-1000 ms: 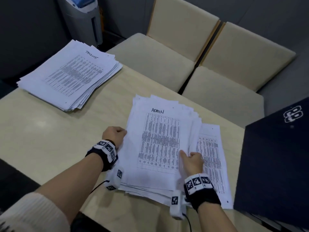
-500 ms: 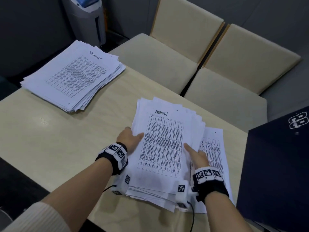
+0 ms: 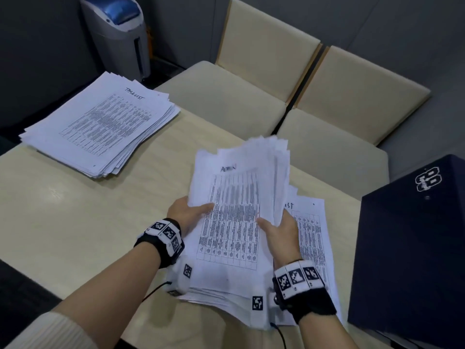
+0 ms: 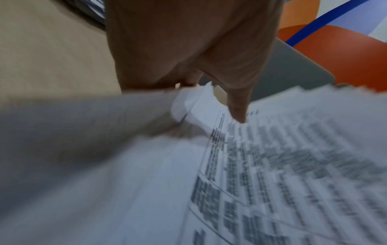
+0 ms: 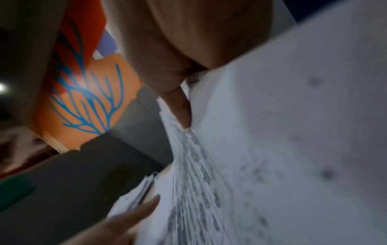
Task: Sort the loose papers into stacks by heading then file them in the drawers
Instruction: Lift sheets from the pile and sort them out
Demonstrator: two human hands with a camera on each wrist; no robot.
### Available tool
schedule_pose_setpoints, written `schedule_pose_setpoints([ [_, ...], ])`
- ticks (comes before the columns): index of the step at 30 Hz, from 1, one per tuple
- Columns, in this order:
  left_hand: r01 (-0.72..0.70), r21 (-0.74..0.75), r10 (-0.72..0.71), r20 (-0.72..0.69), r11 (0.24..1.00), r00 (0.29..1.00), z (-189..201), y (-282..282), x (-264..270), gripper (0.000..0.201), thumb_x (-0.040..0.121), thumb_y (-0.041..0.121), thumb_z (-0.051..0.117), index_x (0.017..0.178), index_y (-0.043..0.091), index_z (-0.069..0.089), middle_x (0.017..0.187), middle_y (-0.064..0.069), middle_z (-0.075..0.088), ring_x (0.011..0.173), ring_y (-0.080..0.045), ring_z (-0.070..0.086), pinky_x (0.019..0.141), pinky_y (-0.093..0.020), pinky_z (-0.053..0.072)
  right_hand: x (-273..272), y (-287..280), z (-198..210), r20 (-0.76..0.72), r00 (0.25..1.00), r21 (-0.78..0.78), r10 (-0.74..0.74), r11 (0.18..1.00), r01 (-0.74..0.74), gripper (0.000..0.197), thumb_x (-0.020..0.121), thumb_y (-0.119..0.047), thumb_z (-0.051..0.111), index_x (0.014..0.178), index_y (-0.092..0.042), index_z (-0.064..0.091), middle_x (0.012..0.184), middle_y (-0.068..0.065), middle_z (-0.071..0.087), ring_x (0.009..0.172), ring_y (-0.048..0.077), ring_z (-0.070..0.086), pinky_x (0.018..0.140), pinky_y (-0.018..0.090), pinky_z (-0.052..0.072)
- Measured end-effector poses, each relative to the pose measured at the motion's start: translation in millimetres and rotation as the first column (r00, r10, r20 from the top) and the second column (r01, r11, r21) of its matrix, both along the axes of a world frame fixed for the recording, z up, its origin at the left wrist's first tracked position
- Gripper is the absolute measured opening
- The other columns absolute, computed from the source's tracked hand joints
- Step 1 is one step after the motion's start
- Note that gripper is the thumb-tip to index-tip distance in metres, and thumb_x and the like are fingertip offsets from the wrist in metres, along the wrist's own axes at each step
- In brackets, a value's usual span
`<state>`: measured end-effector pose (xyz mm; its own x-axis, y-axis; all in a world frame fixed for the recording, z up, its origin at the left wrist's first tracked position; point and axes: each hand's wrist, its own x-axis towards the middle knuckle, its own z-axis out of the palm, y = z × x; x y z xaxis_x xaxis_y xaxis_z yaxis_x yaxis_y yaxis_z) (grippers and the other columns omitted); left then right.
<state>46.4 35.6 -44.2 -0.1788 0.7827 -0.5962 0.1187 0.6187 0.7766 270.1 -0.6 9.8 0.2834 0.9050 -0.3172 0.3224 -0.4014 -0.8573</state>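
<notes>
The surface point(image 3: 75, 222) is viewed from overhead, angled down. Both wrist views are jammed right against the Admin stack point(image 3: 234, 222), which is shared by all three.

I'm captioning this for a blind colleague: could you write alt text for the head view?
Both hands, left hand and right hand, grip the sides of an untidy ADMIN paper stack, lifting its far end off a pale table. A second stack headed TASKLIST lies far left; one loose sheet lies beside a dark cabinet.

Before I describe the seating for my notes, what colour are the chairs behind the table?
Cream-beige chairs, clearest in the head view.
</notes>
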Motion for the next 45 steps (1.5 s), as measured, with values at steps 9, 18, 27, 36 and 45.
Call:
schedule_pose_setpoints([
  [9, -0.157, 0.309, 0.016, 0.412, 0.938, 0.911, 78.3, -4.0, -9.2, 0.068, 0.076, 0.050, 0.079, 0.128, 0.014, 0.054, 0.119, -0.002, 0.070, 0.101, -0.019, 0.070, 0.102, -0.046, 0.049, 10.8, -23.3, 61.1, -0.434, 0.901, 0.113, 0.012, 0.993, 0.041, 0.039, 0.072, -0.012, 0.076, 0.109, -0.003, 0.067, 0.104, 0.015, 0.075, 0.098, 0.031, 0.071, 0.089, 0.044, 0.056],
  [18, -0.187, 0.593, -0.052, 0.363, 0.783, 0.930, 150.7, 7.0, 13.8, 0.030, 0.073, 0.023, 0.081, 0.097, 0.015, 0.066, 0.086, 0.005, 0.075, 0.089, -0.014, 0.072, 0.081, -0.032, 0.059, 9.0, 0.5, 80.4, -0.416, 0.890, 0.264, -0.188, 0.911, 0.316, 0.072, 0.061, -0.037, 0.093, 0.118, -0.018, 0.054, 0.116, 0.001, 0.068, 0.109, 0.020, 0.065, 0.099, 0.040, 0.051],
  [27, -0.256, 0.576, 0.027, 0.374, 0.776, 0.927, 122.3, -0.3, 1.0, 0.035, 0.070, 0.011, 0.084, 0.101, 0.002, 0.071, 0.092, -0.008, 0.076, 0.086, -0.019, 0.073, 0.073, -0.026, 0.057, 8.7, -20.0, 57.1, -0.334, 0.940, 0.316, -0.075, 0.930, 0.186, 0.030, 0.076, -0.001, 0.080, 0.066, -0.022, 0.061, 0.059, -0.013, 0.065, 0.054, -0.004, 0.060, 0.055, 0.013, 0.048],
  [36, -0.129, 0.583, -0.117, 0.364, 0.802, 0.924, 116.6, 8.0, -26.7, 0.061, 0.063, 0.024, 0.086, 0.115, -0.001, 0.064, 0.109, -0.010, 0.073, 0.106, -0.028, 0.068, 0.086, -0.031, 0.057, 19.0, -20.4, 41.5, -0.520, 0.853, 0.264, -0.034, 0.944, 0.198, 0.078, 0.054, -0.029, 0.095, 0.116, 0.004, 0.062, 0.111, 0.012, 0.073, 0.105, 0.027, 0.069, 0.086, 0.035, 0.056],
  [45, -0.124, 0.537, -0.101, 0.370, 0.834, 0.924, 126.1, 3.2, -2.3, 0.051, 0.064, 0.012, 0.086, 0.111, 0.004, 0.069, 0.104, -0.009, 0.075, 0.099, -0.023, 0.072, 0.090, -0.044, 0.057, -4.3, -15.7, 56.6, -0.370, 0.920, 0.299, -0.130, 0.921, 0.250, 0.047, 0.072, -0.009, 0.085, 0.113, -0.010, 0.062, 0.101, -0.006, 0.074, 0.093, 0.008, 0.070, 0.088, 0.025, 0.054],
])
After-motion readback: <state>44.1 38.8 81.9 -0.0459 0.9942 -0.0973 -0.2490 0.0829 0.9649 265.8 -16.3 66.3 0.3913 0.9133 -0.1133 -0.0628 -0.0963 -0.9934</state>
